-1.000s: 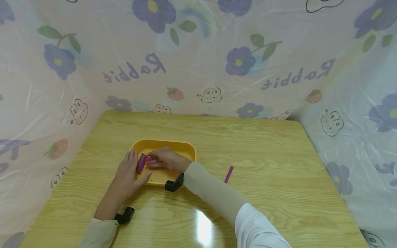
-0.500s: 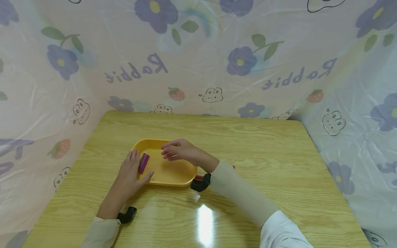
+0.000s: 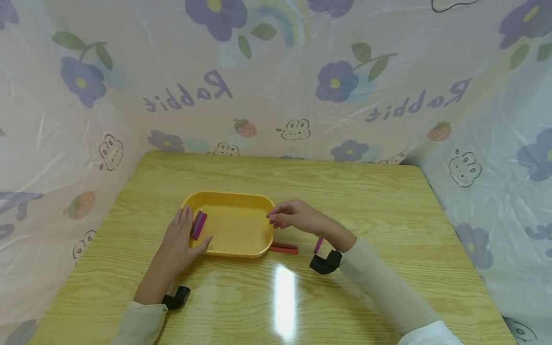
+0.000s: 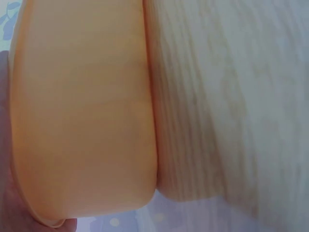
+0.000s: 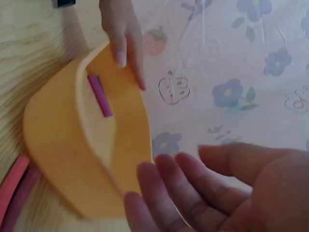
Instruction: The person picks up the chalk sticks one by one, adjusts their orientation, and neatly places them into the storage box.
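Observation:
My left hand rests on the left end of a yellow plastic tray, its fingers straight and its thumb spread over the near rim. Inside the tray, beside that hand, lie a magenta stick and darker sticks pressed against it. My right hand hovers just past the tray's right end, fingers loosely bent and holding nothing. In the right wrist view, the right hand's fingers are apart from the thumb, with nothing between them. The left wrist view shows mostly the tray's outer wall.
A red stick and a darker red one lie side by side at the tray's near right corner. Farther right, a magenta stick lies on the wooden table. Printed curtains stand behind and at the sides.
My right hand has left the sticks inside the tray and moved right, out past its right end. The red sticks have come into view. The left hand has stayed in place.

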Demonstrator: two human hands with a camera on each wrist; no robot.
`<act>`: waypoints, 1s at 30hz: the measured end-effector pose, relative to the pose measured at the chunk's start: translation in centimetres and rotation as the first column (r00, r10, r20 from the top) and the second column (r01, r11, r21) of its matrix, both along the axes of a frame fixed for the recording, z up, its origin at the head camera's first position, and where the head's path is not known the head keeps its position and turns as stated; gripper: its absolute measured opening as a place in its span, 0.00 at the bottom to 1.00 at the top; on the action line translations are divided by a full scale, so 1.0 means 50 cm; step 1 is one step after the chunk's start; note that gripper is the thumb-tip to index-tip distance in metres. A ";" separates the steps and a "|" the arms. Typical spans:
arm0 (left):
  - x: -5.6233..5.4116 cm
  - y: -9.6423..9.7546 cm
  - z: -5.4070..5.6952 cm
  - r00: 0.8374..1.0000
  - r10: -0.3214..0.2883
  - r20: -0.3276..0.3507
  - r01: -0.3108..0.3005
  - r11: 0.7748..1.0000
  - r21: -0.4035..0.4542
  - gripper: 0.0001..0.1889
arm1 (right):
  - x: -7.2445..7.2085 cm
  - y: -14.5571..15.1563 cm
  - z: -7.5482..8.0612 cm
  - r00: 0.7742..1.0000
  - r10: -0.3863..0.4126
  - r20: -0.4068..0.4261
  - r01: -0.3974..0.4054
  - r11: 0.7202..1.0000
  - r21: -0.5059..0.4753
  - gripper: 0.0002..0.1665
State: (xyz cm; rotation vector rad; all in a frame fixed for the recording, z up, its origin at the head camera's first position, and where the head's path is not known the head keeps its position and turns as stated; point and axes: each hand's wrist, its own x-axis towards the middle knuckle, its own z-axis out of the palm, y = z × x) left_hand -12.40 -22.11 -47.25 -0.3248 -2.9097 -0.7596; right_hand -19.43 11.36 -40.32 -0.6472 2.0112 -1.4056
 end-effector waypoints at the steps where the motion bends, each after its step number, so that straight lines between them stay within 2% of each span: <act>1: 0.000 0.001 0.001 1.000 0.002 -0.001 -0.002 1.000 0.003 0.51 | 0.002 0.009 -0.004 1.000 0.007 -0.011 -0.006 1.000 0.018 0.18; 9: 0.001 0.003 0.004 1.000 0.007 0.007 -0.007 1.000 0.025 0.50 | 0.019 0.042 -0.052 0.999 0.031 -0.043 -0.025 0.991 0.132 0.16; 17: 0.000 0.003 0.003 1.000 0.000 -0.012 0.000 1.000 0.003 0.50 | 0.024 0.043 -0.083 0.985 0.037 -0.168 0.007 0.967 0.257 0.13; 24: 0.001 0.001 0.001 1.000 0.004 -0.008 -0.004 1.000 -0.007 0.50 | 0.030 0.026 -0.100 0.975 0.054 -0.217 0.024 0.939 0.342 0.09; 30: 0.002 0.001 0.001 1.000 0.012 -0.005 -0.012 1.000 0.004 0.49 | 0.033 0.013 -0.110 0.963 0.075 -0.260 0.029 0.927 0.374 0.05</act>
